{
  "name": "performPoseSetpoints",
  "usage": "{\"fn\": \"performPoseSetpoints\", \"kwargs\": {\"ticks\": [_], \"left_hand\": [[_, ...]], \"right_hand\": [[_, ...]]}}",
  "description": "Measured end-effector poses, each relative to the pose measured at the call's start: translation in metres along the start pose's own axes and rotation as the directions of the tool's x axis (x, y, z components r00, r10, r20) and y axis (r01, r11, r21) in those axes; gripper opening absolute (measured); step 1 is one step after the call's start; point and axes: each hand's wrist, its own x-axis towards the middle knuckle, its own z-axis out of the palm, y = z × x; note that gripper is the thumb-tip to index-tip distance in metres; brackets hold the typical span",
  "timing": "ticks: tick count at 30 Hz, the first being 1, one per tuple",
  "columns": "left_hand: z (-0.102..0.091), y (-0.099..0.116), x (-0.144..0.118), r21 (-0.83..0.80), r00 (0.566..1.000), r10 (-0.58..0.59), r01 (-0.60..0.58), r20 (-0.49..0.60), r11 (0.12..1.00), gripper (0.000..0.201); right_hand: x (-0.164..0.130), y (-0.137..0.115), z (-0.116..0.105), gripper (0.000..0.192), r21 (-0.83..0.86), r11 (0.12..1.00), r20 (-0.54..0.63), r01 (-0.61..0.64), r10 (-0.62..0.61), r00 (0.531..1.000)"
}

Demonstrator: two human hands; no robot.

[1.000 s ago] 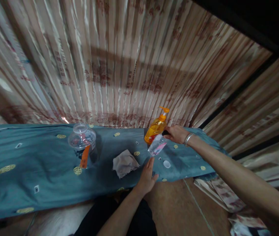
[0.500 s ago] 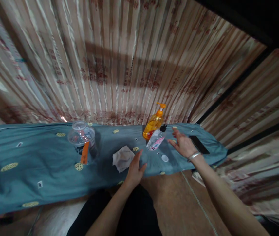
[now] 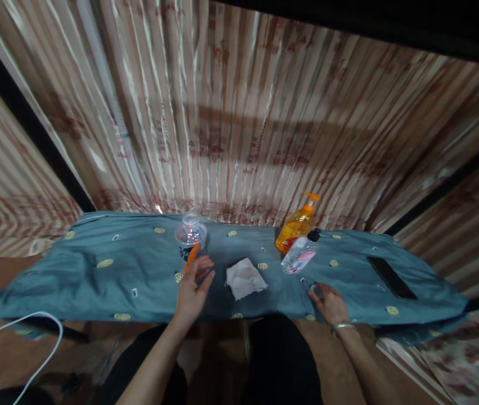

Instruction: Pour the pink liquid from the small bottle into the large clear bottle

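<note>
My left hand [image 3: 193, 288] is stretched over the blue cloth-covered table [image 3: 96, 275], fingers spread, right by an orange-handled item [image 3: 191, 254] that stands at the clear plastic jar [image 3: 189, 233]. Whether the hand touches it is unclear. My right hand [image 3: 329, 302] rests near the table's front edge with its fingertips on a small white round cap [image 3: 315, 289]. A crumpled white cloth [image 3: 244, 277] lies between the hands. Behind it stand an orange pump bottle [image 3: 297, 230] and a small clear bottle [image 3: 301, 253] with a black cap and pink label.
A black phone [image 3: 391, 277] lies flat on the table's right end. A striped curtain [image 3: 239, 112] hangs behind the table. A white cable [image 3: 20, 326] loops on the floor at lower left. My dark-clothed legs are below the table edge.
My right hand let go of the small clear bottle, left it standing and came down to the white cap. My left hand moved left towards the jar. The view swung left and pulled back.
</note>
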Motion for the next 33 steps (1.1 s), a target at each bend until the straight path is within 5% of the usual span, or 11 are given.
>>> {"fn": "performPoseSetpoints", "kwargs": {"ticks": [3,5,8,11,15,20,27,33], "left_hand": [[-0.028,-0.001,0.009,0.041,0.991,0.003,0.003,-0.132,0.999,0.048],[-0.039,-0.003,0.019,0.082,0.971,0.013,0.007,-0.24,0.997,0.079],[-0.039,-0.012,0.04,0.124,0.957,0.015,0.022,-0.29,0.992,0.122],[-0.025,-0.025,0.056,0.115,0.972,-0.026,0.054,-0.235,0.992,0.132],[-0.008,-0.038,0.065,0.113,0.982,-0.044,0.066,-0.183,0.991,0.125],[-0.004,-0.039,0.06,0.184,0.986,0.02,0.01,-0.163,0.983,0.087],[0.0,-0.03,0.028,0.335,0.981,0.195,-0.183,-0.003,0.924,0.066],[-0.002,-0.03,0.018,0.424,0.959,0.256,-0.284,0.122,0.86,0.065]], "right_hand": [[-0.012,-0.009,-0.007,0.028,0.098,0.99,-0.022,-0.097,0.099,0.995],[-0.02,-0.025,-0.014,0.032,0.208,0.975,-0.02,-0.078,0.084,0.996],[-0.028,-0.064,-0.025,0.036,0.333,0.943,-0.051,0.018,-0.001,0.999],[-0.027,-0.113,-0.028,0.034,0.384,0.915,-0.089,0.126,-0.099,0.991],[-0.019,-0.167,-0.02,0.039,0.45,0.857,-0.091,0.251,-0.236,0.968],[0.0,-0.202,-0.026,0.038,0.556,0.799,-0.035,0.228,-0.251,0.967],[0.032,-0.218,-0.066,0.034,0.618,0.725,-0.17,0.303,-0.253,0.952],[0.034,-0.213,-0.081,0.042,0.623,0.722,-0.115,0.3,-0.295,0.949]]}}
